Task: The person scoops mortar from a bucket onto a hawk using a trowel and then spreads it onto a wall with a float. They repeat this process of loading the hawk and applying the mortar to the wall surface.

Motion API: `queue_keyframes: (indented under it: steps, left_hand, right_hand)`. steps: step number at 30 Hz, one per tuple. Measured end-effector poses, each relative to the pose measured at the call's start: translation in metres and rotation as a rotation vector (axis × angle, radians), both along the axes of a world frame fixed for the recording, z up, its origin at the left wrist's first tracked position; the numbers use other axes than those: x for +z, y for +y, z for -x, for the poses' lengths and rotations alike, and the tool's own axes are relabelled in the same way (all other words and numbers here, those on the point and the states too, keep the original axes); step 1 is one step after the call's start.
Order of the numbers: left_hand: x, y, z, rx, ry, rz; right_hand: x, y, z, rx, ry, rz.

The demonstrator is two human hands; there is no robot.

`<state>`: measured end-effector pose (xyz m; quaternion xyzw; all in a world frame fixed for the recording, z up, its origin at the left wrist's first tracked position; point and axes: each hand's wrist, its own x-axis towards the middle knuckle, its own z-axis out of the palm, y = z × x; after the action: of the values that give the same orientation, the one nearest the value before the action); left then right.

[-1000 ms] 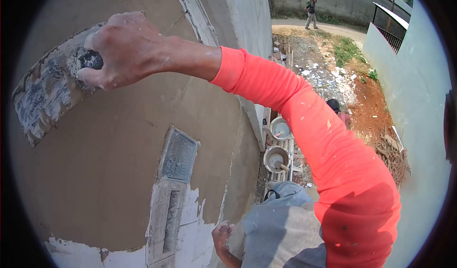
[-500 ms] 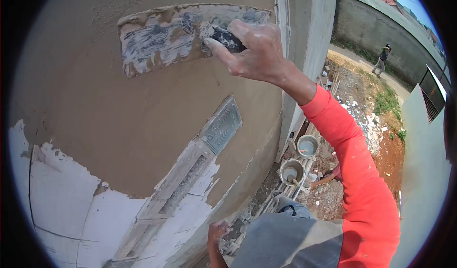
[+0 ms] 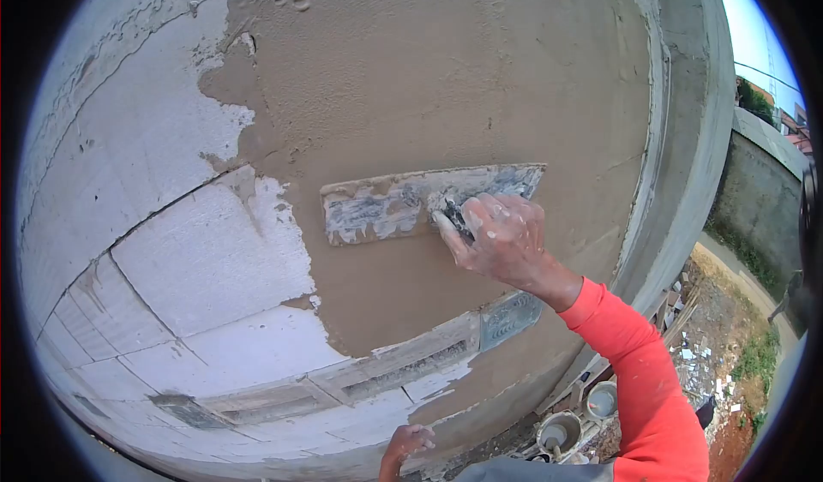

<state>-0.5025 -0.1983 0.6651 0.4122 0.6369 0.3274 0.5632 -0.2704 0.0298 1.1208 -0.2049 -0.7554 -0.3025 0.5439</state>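
Note:
My right hand (image 3: pixel 506 235), in a red sleeve, is closed round the dark handle of a long plastering trowel (image 3: pixel 377 209). The trowel's mortar-smeared blade lies nearly level against the wet grey-brown plaster (image 3: pixel 411 96) on the wall. My left hand (image 3: pixel 409 442) is low in the view near the wall's lower part, holding nothing, its fingers loosely apart. Below the trowel, a pale ventilation frame (image 3: pixel 403 353) set in the wall ends on the right in a patterned glass-like panel (image 3: pixel 511 319).
Bare white blocks (image 3: pixel 214 259) fill the wall's left side. A concrete column edge (image 3: pixel 677 139) borders the plaster on the right. Far below stand a bucket (image 3: pixel 559 433) and another bucket (image 3: pixel 602 399), amid rubble (image 3: pixel 699 362). A grey boundary wall (image 3: pixel 754 199) rises beyond.
The view has turned left, showing more wall and bare block. The trowel in my right hand now lies lower on the plaster, closer to the ventilation frame. The left hand's fingers look less curled.

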Motion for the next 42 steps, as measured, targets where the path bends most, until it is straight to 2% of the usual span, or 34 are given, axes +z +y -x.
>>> queue_keyframes:
  steps: [2, 6, 8, 9, 11, 12, 14, 16, 18, 21, 22, 25, 29, 31, 33, 34, 39, 42]
  left_hand:
    - [0.013, 0.006, -0.003, 0.003, 0.052, 0.016]
    - [0.031, 0.014, -0.005, 0.024, 0.123, 0.046]
    - [0.017, 0.006, -0.001, 0.055, 0.096, 0.032]
    - [0.007, -0.001, 0.002, 0.070, 0.081, 0.028]
    - [-0.010, -0.021, 0.003, 0.127, -0.015, 0.026]
    - [-0.017, -0.034, 0.005, 0.167, -0.062, 0.016]
    - [-0.032, -0.061, 0.011, 0.198, -0.083, 0.059]
    - [-0.051, -0.061, 0.011, 0.169, -0.120, 0.038]
    - [-0.064, -0.072, 0.028, 0.094, -0.125, 0.005]
    - [-0.001, -0.037, 0.018, 0.069, -0.093, 0.051]
    - [0.019, -0.019, 0.014, 0.026, -0.032, 0.030]
    - [0.071, 0.030, 0.006, -0.122, 0.040, -0.066]
    - [0.148, 0.071, -0.018, -0.255, 0.050, -0.150]
    - [0.176, 0.080, -0.031, -0.309, 0.070, -0.146]
    - [0.170, 0.088, -0.034, -0.340, 0.065, -0.137]
    - [0.165, 0.089, -0.033, -0.357, 0.062, -0.131]
    - [0.136, 0.069, -0.016, -0.384, 0.107, -0.054]
    - [0.080, 0.037, 0.005, -0.267, 0.038, 0.119]
  right_hand:
    - [0.059, 0.008, 0.001, -0.058, 0.155, 0.125]
    - [0.164, 0.047, -0.028, -0.089, 0.374, 0.175]
    - [0.206, 0.052, -0.058, -0.101, 0.486, 0.324]
    - [0.221, 0.046, -0.069, -0.154, 0.619, 0.331]
    - [0.238, 0.082, -0.109, -0.316, 0.784, 0.323]
    - [0.237, 0.117, -0.140, -0.418, 0.820, 0.303]
    - [0.208, 0.099, -0.150, -0.265, 0.783, 0.302]
    - [0.155, 0.066, -0.123, -0.056, 0.609, 0.221]
    - [0.093, 0.037, -0.090, -0.028, 0.282, -0.044]
    - [0.036, 0.010, -0.042, 0.077, -0.114, -0.127]
    - [0.036, 0.008, -0.027, 0.106, -0.128, -0.146]
    - [0.054, -0.003, 0.021, 0.141, -0.104, -0.141]
    - [0.145, -0.024, 0.052, 0.006, 0.092, 0.016]
    - [0.187, -0.016, 0.053, -0.022, 0.211, 0.000]
    - [0.222, -0.011, 0.040, -0.075, 0.330, 0.064]
    - [0.231, -0.008, 0.029, -0.020, 0.332, 0.102]
    - [0.250, 0.032, -0.031, -0.069, 0.483, 0.232]
    - [0.246, 0.072, -0.077, -0.147, 0.613, 0.340]
